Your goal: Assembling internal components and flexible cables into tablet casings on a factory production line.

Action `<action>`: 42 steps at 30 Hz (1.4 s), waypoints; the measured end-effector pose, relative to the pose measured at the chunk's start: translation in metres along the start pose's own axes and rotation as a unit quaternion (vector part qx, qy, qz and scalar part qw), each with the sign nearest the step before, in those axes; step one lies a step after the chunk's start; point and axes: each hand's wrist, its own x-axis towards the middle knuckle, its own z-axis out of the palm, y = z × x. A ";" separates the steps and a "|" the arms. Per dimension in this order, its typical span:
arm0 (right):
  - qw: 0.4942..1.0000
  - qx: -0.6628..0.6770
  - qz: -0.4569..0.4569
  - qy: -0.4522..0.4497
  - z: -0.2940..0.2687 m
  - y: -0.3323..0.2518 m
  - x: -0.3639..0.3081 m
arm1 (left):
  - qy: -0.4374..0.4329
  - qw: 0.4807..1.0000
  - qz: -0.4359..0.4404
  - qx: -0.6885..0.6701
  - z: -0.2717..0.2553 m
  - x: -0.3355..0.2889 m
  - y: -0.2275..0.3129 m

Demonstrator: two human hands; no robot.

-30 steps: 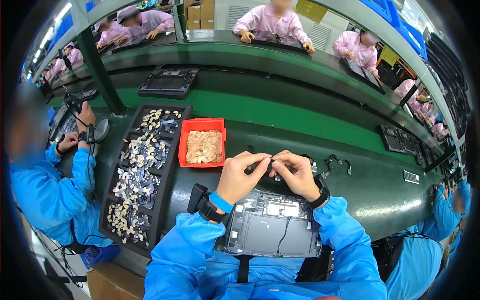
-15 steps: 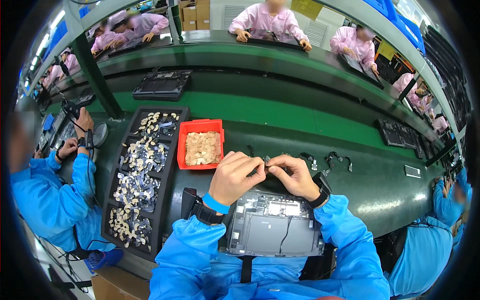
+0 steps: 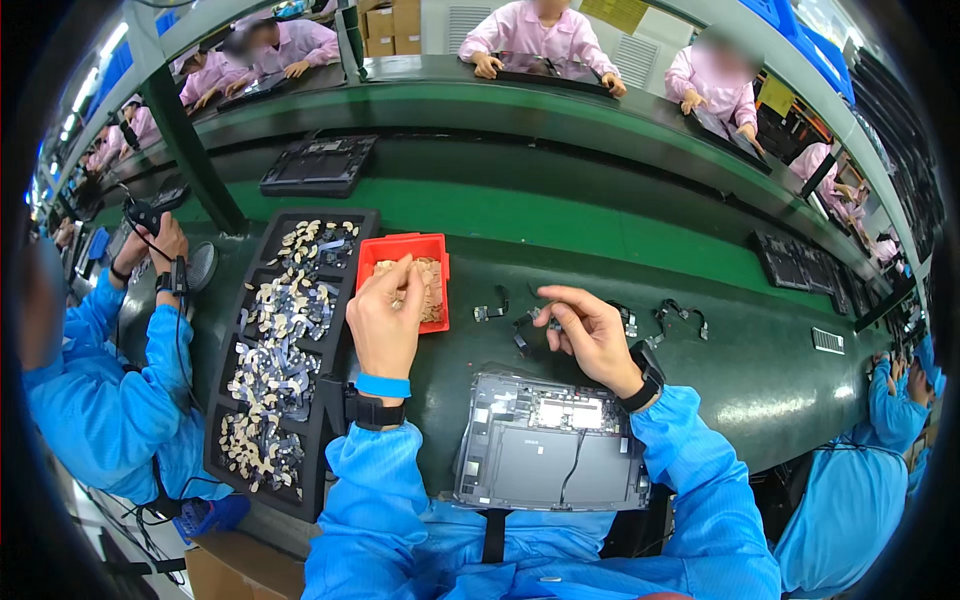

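Left fingers (image 3: pixel 390 277) press together over matte tan flakes (image 3: pixel 433 290), right fingers (image 3: pixel 571 297) loosely spread.

My left grip (image 3: pixel 387 325), right grip (image 3: pixel 592 342): bare. Left sleeve (image 3: pixel 375 485), right sleeve (image 3: pixel 695 455): bright blue, loose, creased. Left wrist: bright blue band (image 3: pixel 383 386) above black strap (image 3: pixel 377 412), boxy black module (image 3: pixel 333 405) at outer side. Right wrist: black wristband (image 3: pixel 643 390).

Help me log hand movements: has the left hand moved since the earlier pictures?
Yes, leftward: judged against the red plastic bin, the left hand was mostly to its lower right and now overlaps it in view.
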 end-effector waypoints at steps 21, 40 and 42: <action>0.972 -0.204 -0.087 -0.072 0.008 0.002 -0.005 | -0.148 0.938 0.306 -0.066 0.022 -0.034 0.043; 0.945 -0.212 -0.238 -0.076 -0.003 0.008 -0.001 | -0.106 0.944 0.311 0.002 0.007 -0.011 0.041; 0.959 -0.184 -0.209 -0.060 0.008 0.000 -0.002 | -0.010 0.965 0.256 0.054 -0.006 -0.007 0.010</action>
